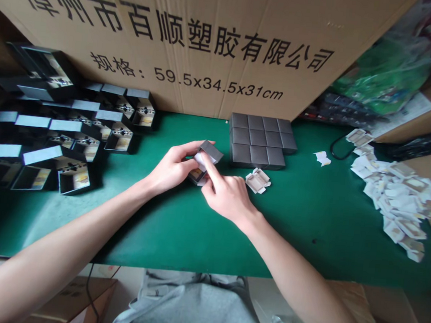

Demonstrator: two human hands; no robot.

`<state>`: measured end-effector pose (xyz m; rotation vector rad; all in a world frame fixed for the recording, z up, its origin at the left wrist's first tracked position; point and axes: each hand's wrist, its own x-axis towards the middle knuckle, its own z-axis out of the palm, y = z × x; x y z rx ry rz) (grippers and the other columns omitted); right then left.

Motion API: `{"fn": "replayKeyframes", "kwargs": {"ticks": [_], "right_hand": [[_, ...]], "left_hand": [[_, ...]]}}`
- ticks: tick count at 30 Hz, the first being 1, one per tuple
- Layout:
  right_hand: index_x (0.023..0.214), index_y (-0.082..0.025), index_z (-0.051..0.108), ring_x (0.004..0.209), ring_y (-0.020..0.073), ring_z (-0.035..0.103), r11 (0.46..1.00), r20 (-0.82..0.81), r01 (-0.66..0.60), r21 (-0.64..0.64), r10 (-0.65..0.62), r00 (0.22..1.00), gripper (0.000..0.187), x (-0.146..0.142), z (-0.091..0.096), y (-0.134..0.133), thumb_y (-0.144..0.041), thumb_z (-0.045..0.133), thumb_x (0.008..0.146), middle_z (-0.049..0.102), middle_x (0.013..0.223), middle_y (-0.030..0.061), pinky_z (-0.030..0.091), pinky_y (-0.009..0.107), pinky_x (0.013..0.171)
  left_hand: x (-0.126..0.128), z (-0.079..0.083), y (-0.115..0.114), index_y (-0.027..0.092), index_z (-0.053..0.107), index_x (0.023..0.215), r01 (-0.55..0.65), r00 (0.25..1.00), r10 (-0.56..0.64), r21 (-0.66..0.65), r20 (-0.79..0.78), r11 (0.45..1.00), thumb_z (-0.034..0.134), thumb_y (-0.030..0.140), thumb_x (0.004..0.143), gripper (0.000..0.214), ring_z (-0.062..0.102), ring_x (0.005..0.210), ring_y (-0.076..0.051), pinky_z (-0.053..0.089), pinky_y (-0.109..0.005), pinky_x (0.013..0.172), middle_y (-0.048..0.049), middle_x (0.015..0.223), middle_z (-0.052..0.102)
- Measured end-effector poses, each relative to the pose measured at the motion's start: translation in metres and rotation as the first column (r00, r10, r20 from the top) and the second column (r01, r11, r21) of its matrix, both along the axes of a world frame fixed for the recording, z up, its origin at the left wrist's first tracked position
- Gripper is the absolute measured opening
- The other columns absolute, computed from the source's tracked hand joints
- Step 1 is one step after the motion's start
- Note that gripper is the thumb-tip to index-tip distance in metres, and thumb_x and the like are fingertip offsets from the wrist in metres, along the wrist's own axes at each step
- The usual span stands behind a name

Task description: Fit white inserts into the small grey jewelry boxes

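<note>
My left hand (171, 167) and my right hand (225, 195) meet over the middle of the green table (308, 225). Between them is a small dark grey box (209, 157) with its hinged lid up. The left fingers wrap around its far side. The right index finger presses a white piece down inside it, the other right fingers curled at the box's near side. A folded white paper insert (258, 180) lies just right of my right hand. Behind it stands a block of several closed grey boxes (260, 141).
Several open black boxes (67, 133) stand in rows at the left. A pile of white paper inserts (397, 197) lies at the right. A large printed carton (196, 39) walls the back. Green plastic bags (385, 76) and a black cable sit at back right.
</note>
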<state>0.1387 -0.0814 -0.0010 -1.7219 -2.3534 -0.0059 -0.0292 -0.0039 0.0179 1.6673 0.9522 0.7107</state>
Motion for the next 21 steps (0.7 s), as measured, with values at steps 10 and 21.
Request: {"fn": "replayKeyframes", "kwargs": {"ticks": [10, 21], "right_hand": [[0.156, -0.019, 0.037, 0.06, 0.0167, 0.069, 1.0, -0.025, 0.013, 0.0, -0.013, 1.0, 0.06, -0.0008, 0.0022, 0.0004, -0.022, 0.042, 0.096, 0.077, 0.077, 0.0021, 0.039, 0.026, 0.057], [0.155, -0.02, 0.039, 0.06, 0.0167, 0.069, 1.0, -0.036, 0.017, -0.017, -0.018, 0.999, 0.059, -0.0007, 0.0028, 0.0005, -0.023, 0.043, 0.096, 0.078, 0.078, 0.0016, 0.038, 0.027, 0.057]], "left_hand": [[0.001, 0.0002, -0.0014, 0.017, 0.06, 0.133, 0.023, 1.0, -0.022, 0.039, -0.019, 0.999, 0.065, 0.021, 0.08, 0.053, 0.066, 0.086, -0.016, 0.054, -0.023, 0.071, -0.007, 0.112, 0.072], [0.0021, -0.0009, -0.0018, 0.017, 0.059, 0.133, 0.023, 1.0, -0.021, 0.056, -0.022, 0.998, 0.067, 0.022, 0.08, 0.054, 0.062, 0.079, -0.013, 0.051, -0.021, 0.068, -0.0062, 0.109, 0.07]]}}
